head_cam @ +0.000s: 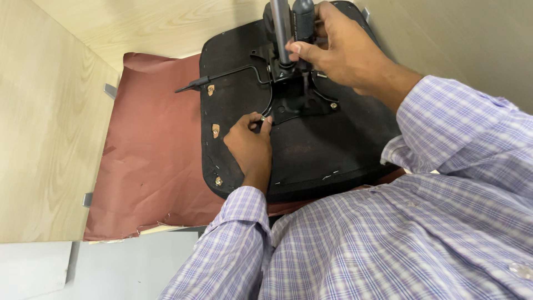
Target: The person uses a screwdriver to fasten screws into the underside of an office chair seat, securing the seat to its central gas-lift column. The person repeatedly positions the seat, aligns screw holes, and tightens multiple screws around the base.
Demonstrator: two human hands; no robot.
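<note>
The upturned office-chair seat [311, 150] lies flat in front of me, its black fabric underside up, and I place everything else by it. Its near edge runs just under my chest and its left edge curves round in clear view, with open red-brown paper sheet [150, 150] beyond it to the left; that is the widest free room I have. Past the sheet, a pale wood-grain panel [44, 122] rises on the left and another closes in behind the seat, so the far side is tight.

My left hand [250, 145] rests on the seat fabric, fingers pinched narrow on something small and pale at the rim of the black metal mechanism plate [294, 100]; I cannot tell what it is. My right hand [338, 47] is wrapped shut around the dark handle of a tool [302, 22], held upright over the plate, right beside the grey gas-lift column [280, 28] that stands up from the plate's middle. The column crowds my right thumb.

A thin black lever rod [227, 75] sticks out from the plate toward the seat's left edge and overhangs the paper. Three brass-coloured inserts [215, 130] sit in the fabric along that left edge, and small staples dot the seat's rim. The fabric is matt and slightly fuzzy, the paper creased and torn at its near corner.
</note>
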